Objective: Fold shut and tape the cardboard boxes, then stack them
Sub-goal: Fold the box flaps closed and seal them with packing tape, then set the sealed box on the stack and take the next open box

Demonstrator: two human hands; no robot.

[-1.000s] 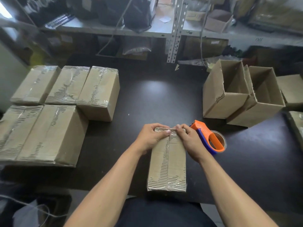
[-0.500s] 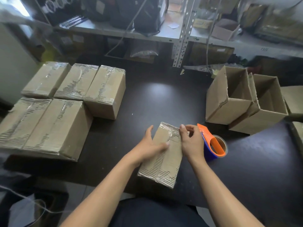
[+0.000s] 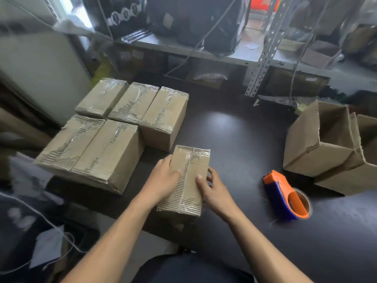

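A taped-shut cardboard box [image 3: 188,176] lies at the near middle of the dark table, and both my hands hold it. My left hand [image 3: 163,179] grips its left side, thumb lying on the top. My right hand [image 3: 211,185] grips the right side, thumb on top and fingers curled down the wall. Several taped boxes [image 3: 114,127] sit packed together at the left. Two open boxes [image 3: 324,139] stand tilted at the right. An orange and blue tape dispenser [image 3: 285,196] lies on the table right of my right hand.
The dark table [image 3: 234,129] has bare surface in the middle, between the taped group and the open boxes. Behind it stands a metal shelf [image 3: 259,64] loaded with bags and small cartons. A grey panel [image 3: 40,68] rises at the far left.
My hands have moved from the box's far end to its two sides. The box has slid left toward the taped group and away from the tape dispenser. The camera has turned left.
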